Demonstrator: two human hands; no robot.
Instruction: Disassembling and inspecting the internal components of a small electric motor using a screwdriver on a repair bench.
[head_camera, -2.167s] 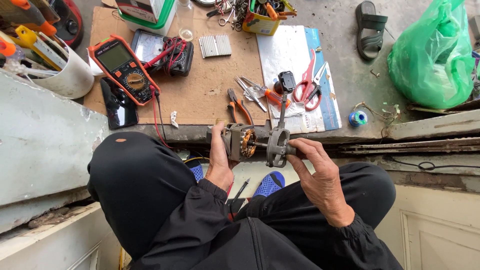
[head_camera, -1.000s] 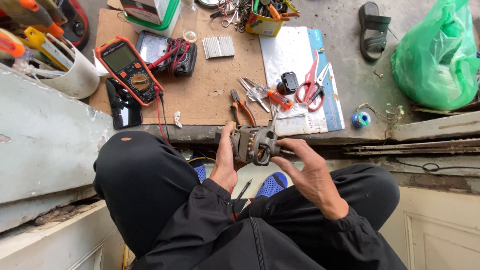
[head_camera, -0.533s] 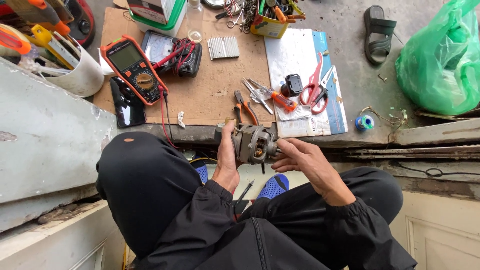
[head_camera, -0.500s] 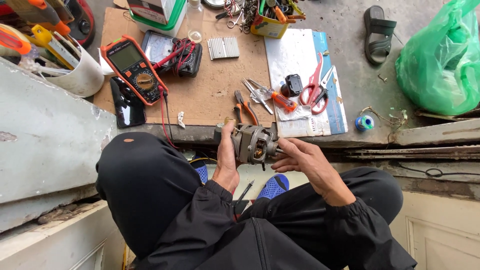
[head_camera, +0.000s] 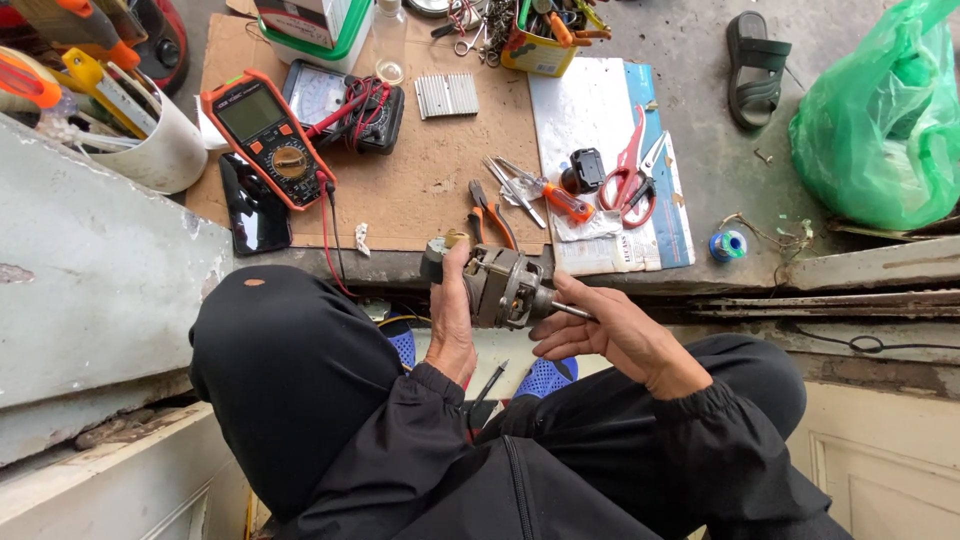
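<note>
My left hand (head_camera: 455, 320) wraps the near end of a small electric motor (head_camera: 497, 287), thumb over the housing, fingers clenched around it. My right hand (head_camera: 610, 330) pinches the motor's steel shaft (head_camera: 570, 311) at 3 o'clock from the housing, fingertips closed on it. The motor sits above my knees, just at the near edge of the cardboard sheet (head_camera: 420, 180) on the floor.

At 12 o'clock from the motor: pliers (head_camera: 492, 212) and an orange-handled screwdriver (head_camera: 560, 200). At 1 o'clock: red scissors (head_camera: 628, 180) on a white board (head_camera: 580, 100). At 10 o'clock: an orange multimeter (head_camera: 265, 135) with red leads. At 2 o'clock, well apart: a green plastic bag (head_camera: 880, 120) and a black sandal (head_camera: 752, 70).
</note>
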